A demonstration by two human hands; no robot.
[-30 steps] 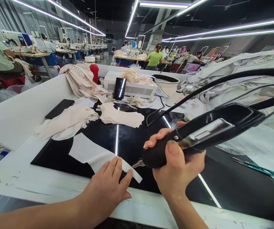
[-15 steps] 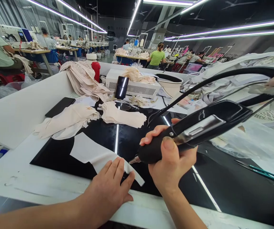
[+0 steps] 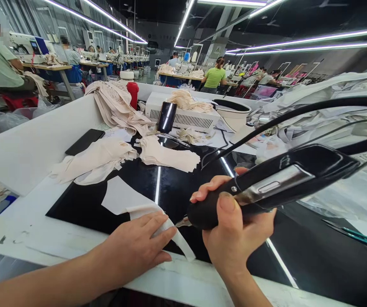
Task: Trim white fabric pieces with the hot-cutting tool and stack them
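Observation:
My right hand (image 3: 239, 228) is wrapped around a black corded hand tool (image 3: 273, 183), the thumb lying by its metal lever. The tool's narrow metal tip (image 3: 184, 222) points left, at the edge of a pale fabric piece (image 3: 124, 196); whether it touches the cloth I cannot tell. My left hand (image 3: 141, 241) lies over the fabric's near part with fingers stretched out, pressing it against the glossy black board (image 3: 84, 209). A curved strip of the fabric extends past the fingers toward the board's front edge.
Behind lie stacks of cut fabric (image 3: 170, 155), a black phone (image 3: 85, 141), a black cylinder (image 3: 167, 117) and a white vented box (image 3: 183, 117). Teal-handled scissors (image 3: 359, 236) rest at right. The tool's cable (image 3: 285, 119) arches across the right side. People sit at sewing machines beyond.
The view has shifted slightly. My left hand has slid a little left on the fabric, and its fingers lie closer together. The tool remains in my right hand, its tip beside the fabric edge.

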